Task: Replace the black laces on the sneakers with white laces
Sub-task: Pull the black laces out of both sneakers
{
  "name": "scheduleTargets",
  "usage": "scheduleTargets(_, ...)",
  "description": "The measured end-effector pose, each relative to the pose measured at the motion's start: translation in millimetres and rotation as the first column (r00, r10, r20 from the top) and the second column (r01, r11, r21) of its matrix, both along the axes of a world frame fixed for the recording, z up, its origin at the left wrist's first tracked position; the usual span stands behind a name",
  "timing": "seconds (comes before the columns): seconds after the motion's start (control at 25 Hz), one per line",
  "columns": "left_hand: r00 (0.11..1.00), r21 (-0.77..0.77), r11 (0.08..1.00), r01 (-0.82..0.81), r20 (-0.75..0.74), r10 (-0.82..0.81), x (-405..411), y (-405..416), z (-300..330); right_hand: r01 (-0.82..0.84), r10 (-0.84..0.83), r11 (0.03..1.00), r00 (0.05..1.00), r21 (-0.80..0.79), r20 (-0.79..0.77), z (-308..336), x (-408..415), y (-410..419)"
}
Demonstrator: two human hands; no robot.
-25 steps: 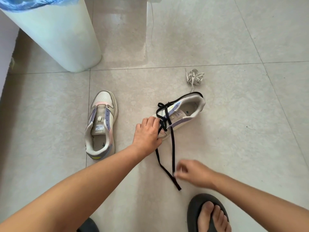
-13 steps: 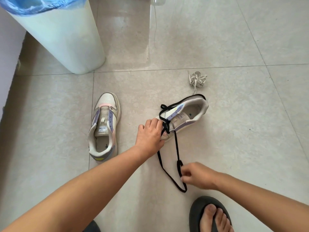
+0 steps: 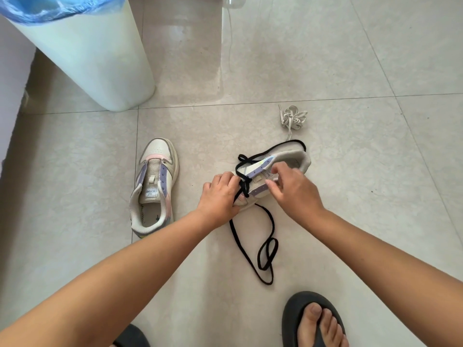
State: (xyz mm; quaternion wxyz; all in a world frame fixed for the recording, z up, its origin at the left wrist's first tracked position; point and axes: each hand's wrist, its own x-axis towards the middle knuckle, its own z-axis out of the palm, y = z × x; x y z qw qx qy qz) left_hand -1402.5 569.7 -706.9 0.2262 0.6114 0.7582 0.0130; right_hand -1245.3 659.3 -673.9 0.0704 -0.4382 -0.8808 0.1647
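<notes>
Two sneakers lie on a pale tiled floor (image 3: 350, 221). The right-hand sneaker (image 3: 288, 159) is tipped on its side, long axis running diagonally, heel up and to the right, toe down and to the left under the person's left hand (image 3: 220, 196). That hand's fingers are curled over the toe end, holding it down; black lace (image 3: 268, 249) crosses just beside them. The lace is partly threaded through the lower eyelets; its loose length trails toward the viewer and loops on the floor, and another stretch runs round the heel collar. The right hand (image 3: 293, 191) reaches in from the right, fingers bent and pressed close together at the tongue and purple eyelet strip; whether they pinch anything cannot be told. The other sneaker (image 3: 154, 186), unlaced, stands upright well to the left, toe pointing away. A bundle of white laces (image 3: 294, 117) rests just beyond the tipped shoe's heel. A white bin with a blue liner (image 3: 82, 51) stands at far left. A foot in a dark sandal (image 3: 313, 319) shows at the bottom.
</notes>
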Motion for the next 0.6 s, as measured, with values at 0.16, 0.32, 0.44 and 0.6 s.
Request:
scheduleTargets(0.16,0.993,-0.032,0.992,0.121,-0.001,-0.121,-25,8,8,-0.149,0.176,0.935,0.983,0.322,-0.054,-6,14,16)
scheduleTargets(0.32,0.974,0.049,0.99,0.135,-0.189,-0.124,-34,24,15,-0.106,0.175,0.954,0.956,-0.28,0.236,8,14,14)
scheduleTargets(0.44,0.97,0.093,0.967,-0.238,0.078,0.232,-12,24,17,0.053,0.07,0.804,0.981,-0.593,0.183,8,15,-11)
scheduleTargets(0.6,0.835,-0.053,0.87,-0.49,0.257,0.486,16,9,20,0.119,-0.129,0.818,0.991,-0.562,0.022,2,7,-2)
